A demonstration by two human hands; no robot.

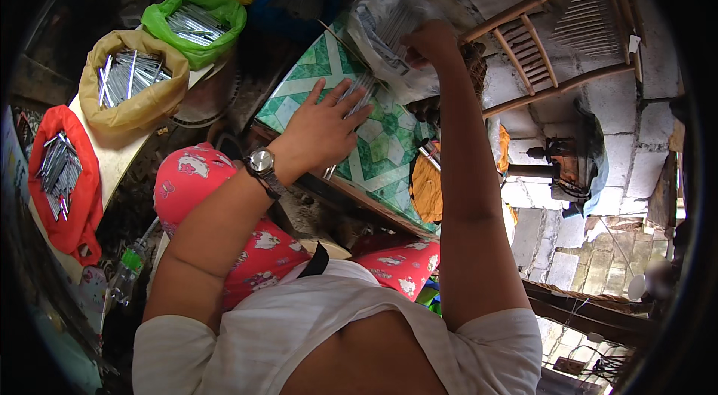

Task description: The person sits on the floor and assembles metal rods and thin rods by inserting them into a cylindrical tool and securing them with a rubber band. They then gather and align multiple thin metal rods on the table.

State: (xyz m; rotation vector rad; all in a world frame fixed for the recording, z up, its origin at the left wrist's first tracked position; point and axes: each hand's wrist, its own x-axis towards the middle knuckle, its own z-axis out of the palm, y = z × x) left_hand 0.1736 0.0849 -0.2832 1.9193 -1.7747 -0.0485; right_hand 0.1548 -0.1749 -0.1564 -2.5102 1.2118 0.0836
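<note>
Left hand [323, 129]: flat, fingers spread, palm down on a small bunch of nails [357, 94] lying on the green-patterned board [374, 152]; pressing, not gripping. Nail count under the hand cannot be told.

Right hand [430, 43]: clenched on the clear bag [381, 25], just beyond the left fingertips; one bag, nails inside.

Well left of the left hand: three open bags of nails, namely one green bag [196, 21], one tan bag [131, 84] and one red bag [63, 170]. One watch [262, 163] on the left wrist.
</note>
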